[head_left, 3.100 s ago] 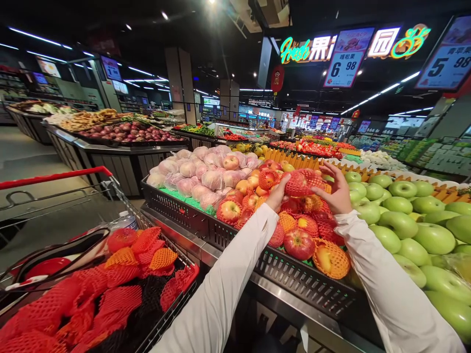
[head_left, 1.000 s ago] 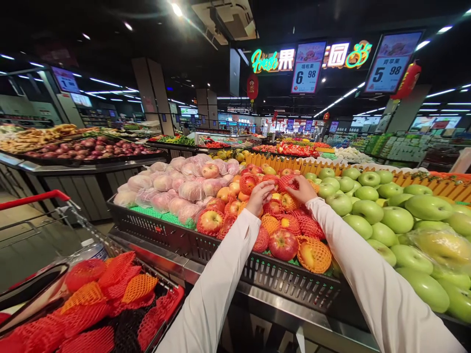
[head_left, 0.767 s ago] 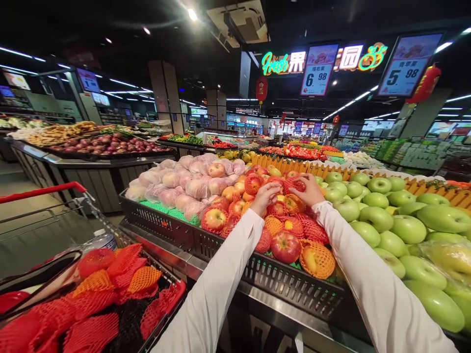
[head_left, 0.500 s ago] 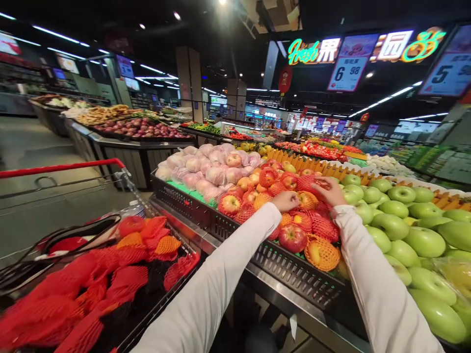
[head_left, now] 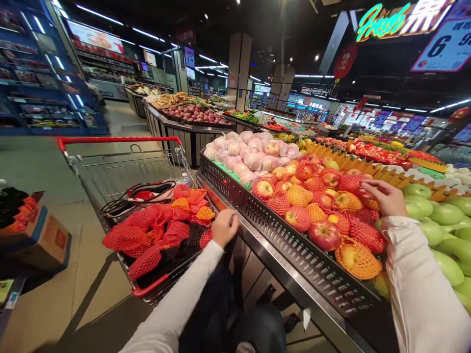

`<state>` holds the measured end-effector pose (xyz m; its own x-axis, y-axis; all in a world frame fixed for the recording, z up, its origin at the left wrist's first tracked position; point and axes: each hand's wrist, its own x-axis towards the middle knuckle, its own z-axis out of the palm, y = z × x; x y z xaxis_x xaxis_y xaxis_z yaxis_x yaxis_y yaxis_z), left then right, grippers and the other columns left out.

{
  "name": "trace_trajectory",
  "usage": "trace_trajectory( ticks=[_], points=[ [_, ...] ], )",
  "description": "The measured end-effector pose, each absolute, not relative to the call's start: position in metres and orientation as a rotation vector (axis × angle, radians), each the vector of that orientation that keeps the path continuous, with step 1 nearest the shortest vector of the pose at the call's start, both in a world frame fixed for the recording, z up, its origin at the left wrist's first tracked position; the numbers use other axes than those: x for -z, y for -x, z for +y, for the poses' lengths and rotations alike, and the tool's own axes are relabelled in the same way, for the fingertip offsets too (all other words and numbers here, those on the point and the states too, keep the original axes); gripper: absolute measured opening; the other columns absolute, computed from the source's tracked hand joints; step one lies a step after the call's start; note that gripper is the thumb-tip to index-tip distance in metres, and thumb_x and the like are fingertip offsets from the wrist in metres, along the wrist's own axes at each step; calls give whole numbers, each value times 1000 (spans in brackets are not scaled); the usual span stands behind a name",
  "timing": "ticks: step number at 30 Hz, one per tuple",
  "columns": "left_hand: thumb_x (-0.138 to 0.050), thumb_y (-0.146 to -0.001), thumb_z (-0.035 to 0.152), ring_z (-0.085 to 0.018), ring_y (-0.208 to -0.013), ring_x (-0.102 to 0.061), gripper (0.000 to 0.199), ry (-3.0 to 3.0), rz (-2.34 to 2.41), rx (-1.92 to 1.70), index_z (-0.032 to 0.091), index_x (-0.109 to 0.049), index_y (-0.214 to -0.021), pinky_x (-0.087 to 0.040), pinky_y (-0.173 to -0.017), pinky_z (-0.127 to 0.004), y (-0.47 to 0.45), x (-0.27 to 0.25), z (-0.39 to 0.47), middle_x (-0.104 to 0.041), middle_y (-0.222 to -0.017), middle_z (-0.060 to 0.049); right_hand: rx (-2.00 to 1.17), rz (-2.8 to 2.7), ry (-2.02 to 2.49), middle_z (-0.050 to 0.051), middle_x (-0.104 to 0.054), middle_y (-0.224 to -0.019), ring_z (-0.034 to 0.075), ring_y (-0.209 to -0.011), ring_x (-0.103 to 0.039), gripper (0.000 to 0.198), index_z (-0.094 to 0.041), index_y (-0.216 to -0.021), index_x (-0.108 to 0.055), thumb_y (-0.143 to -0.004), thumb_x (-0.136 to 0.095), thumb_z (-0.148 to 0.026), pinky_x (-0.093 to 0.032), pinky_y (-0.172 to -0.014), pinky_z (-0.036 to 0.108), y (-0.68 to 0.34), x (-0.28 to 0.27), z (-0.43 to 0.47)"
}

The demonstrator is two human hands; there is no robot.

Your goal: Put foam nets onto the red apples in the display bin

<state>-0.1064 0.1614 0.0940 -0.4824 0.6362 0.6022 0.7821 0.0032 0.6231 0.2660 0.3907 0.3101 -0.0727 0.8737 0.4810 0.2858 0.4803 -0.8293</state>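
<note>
My left hand (head_left: 225, 228) is over the right edge of the shopping cart, its fingers curled; whatever is in them is hidden. Beside it in the cart lies a heap of red and orange foam fruit nets (head_left: 150, 230), many of them flat. Over the apple display, my right hand (head_left: 387, 197) reaches down with fingers apart and bent, the tips at a red-netted apple (head_left: 351, 182). Many apples around it wear red or orange nets, such as the orange-netted apple (head_left: 357, 259) in front. A bare red apple (head_left: 324, 235) sits at the near edge.
The shopping cart (head_left: 117, 140) stands left of the black display crate (head_left: 294, 252), with a bag (head_left: 147, 192) and a bottle (head_left: 184, 179) inside. Bagged pale fruit (head_left: 253, 159) lies behind the apples, green apples (head_left: 447, 218) to the right. Cardboard boxes (head_left: 51, 240) stand far left.
My left hand has moved from the apples leftward to the cart's edge. My right hand stays at the netted apples. The view has swung left, showing more of the cart.
</note>
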Motion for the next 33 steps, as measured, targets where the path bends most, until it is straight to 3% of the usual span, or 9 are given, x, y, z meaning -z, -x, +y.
trace_trajectory(
  ticks=[2,5,8,12,17,20,25,30,33],
  points=[
    [-41,-92,31,-28,-116,-57,32,1351,-2398,1193,17,-69,-99,-45,-102,-40,158,-62,152,-65,-119,-16,-654,-1634,1024,9,-72,-91,19,-77,-63,22,-22,-79,-75,-61,-77,-35,-54,-75,37,-264,-312,387],
    [-50,-88,43,-35,-143,-32,35,1388,-2660,608,16,-71,-90,-37,-109,-47,213,-30,141,-43,-152,-16,-642,-1615,1048,9,-71,-87,19,-75,-63,18,-21,-77,-74,-63,-76,-31,-54,-73,36,-263,-313,386],
    [-52,-87,44,-34,-147,-27,36,1419,-2806,318,17,-70,-102,-34,-111,-49,236,-13,135,-42,-155,-14,-668,-1594,1060,8,-71,-84,18,-72,-62,23,-21,-77,-73,-60,-80,-35,-54,-75,38,-265,-312,388],
    [-43,-92,46,-32,-130,-49,50,1253,-2754,513,10,-62,-122,-39,-105,-44,237,-16,135,-58,-137,-19,-664,-1583,1047,9,-70,-82,18,-68,-62,37,-22,-76,-74,-50,-85,-47,-55,-75,41,-266,-310,390],
    [-37,-96,41,-28,-105,-63,42,893,-2679,819,13,-68,-103,-46,-92,-37,232,-45,141,-70,-108,-15,-654,-1587,1066,11,-70,-83,21,-68,-62,51,-23,-75,-73,-41,-87,-58,-54,-78,47,-264,-311,389],
    [-43,-93,39,-30,-105,-62,36,790,-2735,838,13,-66,-105,-48,-87,-39,230,-52,146,-67,-111,-17,-658,-1583,1054,10,-69,-80,21,-67,-62,52,-23,-74,-73,-40,-88,-59,-54,-78,48,-264,-311,390],
    [-66,-78,47,-36,-113,-62,62,1003,-3080,624,14,-53,-129,-50,-84,-40,218,-27,150,-59,-128,-23,-667,-1610,1024,9,-69,-80,19,-66,-62,50,-21,-77,-74,-44,-88,-56,-55,-76,46,-267,-308,396],
    [-55,-84,29,-36,-107,-65,32,1003,-3148,584,14,-61,-112,-50,-83,-43,205,-21,148,-65,-119,-22,-676,-1620,1019,7,-69,-78,18,-66,-63,50,-20,-79,-74,-46,-87,-55,-55,-77,43,-267,-306,398],
    [-55,-82,28,-36,-99,-65,26,743,-2913,932,14,-61,-102,-50,-81,-47,204,-46,148,-66,-112,-19,-666,-1624,1022,6,-70,-79,18,-67,-64,49,-19,-79,-73,-48,-86,-54,-56,-76,40,-265,-307,397]
  ],
)
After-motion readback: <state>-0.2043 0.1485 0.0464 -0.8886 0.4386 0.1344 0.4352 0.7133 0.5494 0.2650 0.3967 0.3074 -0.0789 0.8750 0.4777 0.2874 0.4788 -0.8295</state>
